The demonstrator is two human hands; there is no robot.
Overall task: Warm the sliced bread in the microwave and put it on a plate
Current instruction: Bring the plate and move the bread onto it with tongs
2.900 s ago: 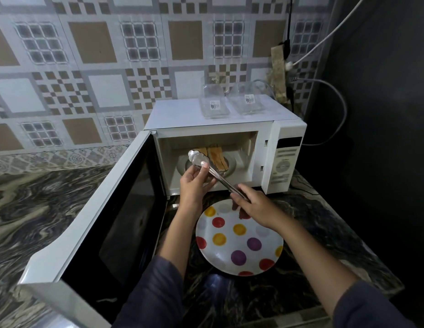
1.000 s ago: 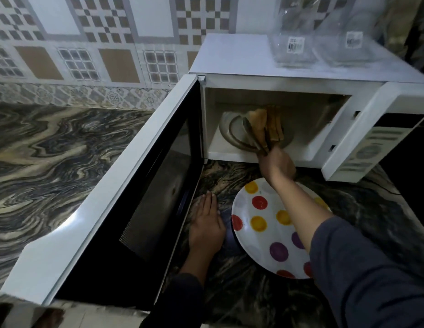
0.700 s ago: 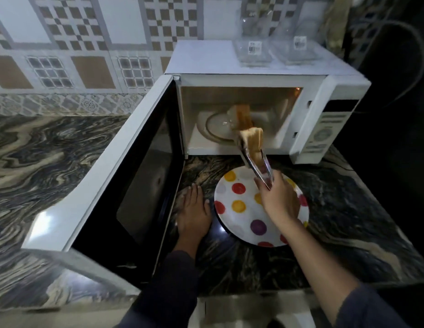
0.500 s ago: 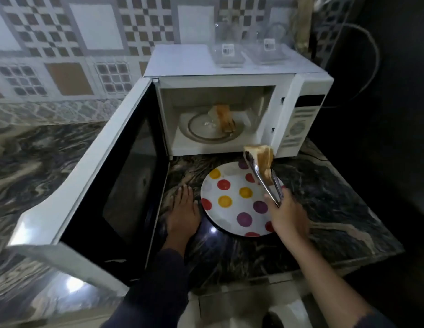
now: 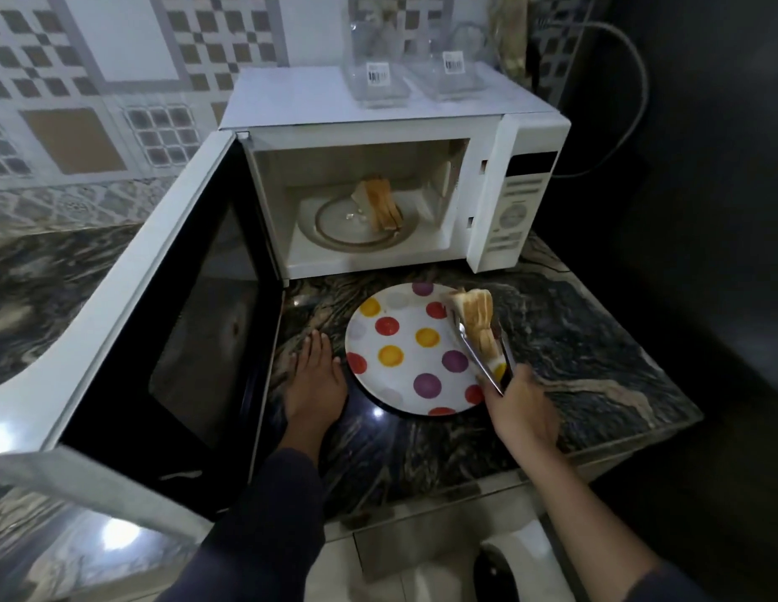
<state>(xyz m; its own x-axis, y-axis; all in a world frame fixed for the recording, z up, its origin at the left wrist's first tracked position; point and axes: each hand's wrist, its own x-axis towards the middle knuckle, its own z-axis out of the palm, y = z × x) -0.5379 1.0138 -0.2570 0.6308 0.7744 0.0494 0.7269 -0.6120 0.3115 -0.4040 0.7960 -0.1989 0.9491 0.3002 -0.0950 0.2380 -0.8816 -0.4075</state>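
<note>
- Over the right side of the polka-dot plate [image 5: 404,354]: bread slices [image 5: 478,328] pinched between the arms of metal tongs [image 5: 487,362], held on edge and tilted, lower end close to the plate rim (touching or just above, cannot tell).
- Right hand [image 5: 524,410] closed round the tongs' handle end, squeezing the arms together on the bread.
- Left hand [image 5: 313,380] flat on the marble counter [image 5: 596,362], fingers together, holding nothing, just beside the plate's left edge and near the open microwave door [image 5: 161,323].
- More bread [image 5: 380,204] left inside the microwave [image 5: 400,176], leaning on the glass turntable [image 5: 357,223]; task judged partly done.
- Risk one: slackening the squeeze too soon, with the slices so near the rim, likely to tip them off onto the counter rather than flat onto the plate.
- Risk two: several slices clamped as one stack (count unclear), so an uneven pinch could let an outer slice slide free.
- Risk three: squeezing too hard, likely to crush or tear soft warm bread.
- Risk four: on the next reach into the cavity, tongs or sleeve catching the plate edge or knocking the leaning slices over.
</note>
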